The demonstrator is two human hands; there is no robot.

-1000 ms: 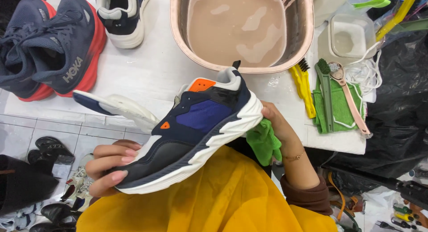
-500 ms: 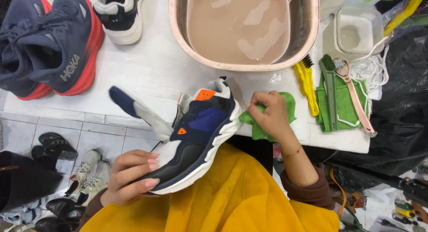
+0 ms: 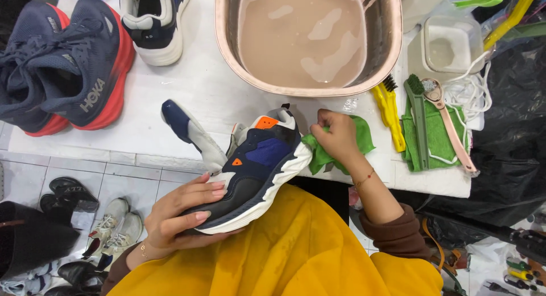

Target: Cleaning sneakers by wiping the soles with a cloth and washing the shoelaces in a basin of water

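My left hand (image 3: 182, 213) grips the toe of a navy, black and orange sneaker (image 3: 256, 165) with a thick white sole, held tilted over my yellow lap, heel toward the table. Pressed against the sneaker's heel, my right hand (image 3: 336, 138) holds a bunched green cloth (image 3: 335, 151). A blue and white insole (image 3: 193, 134) lies on the white table (image 3: 187, 85) just left of the sneaker.
A pink basin (image 3: 307, 40) of murky water stands at the table's back. Right of it lie a yellow brush (image 3: 389, 108), a green brush and pink brush on a green towel (image 3: 435, 131), and a white tub (image 3: 452, 45). Navy-red shoes (image 3: 68, 68) sit left. More shoes lie on the floor.
The sneaker has come down from a raised sideways hold to rest lower on my lap. My right hand with the green cloth moved from behind the shoe to its heel.
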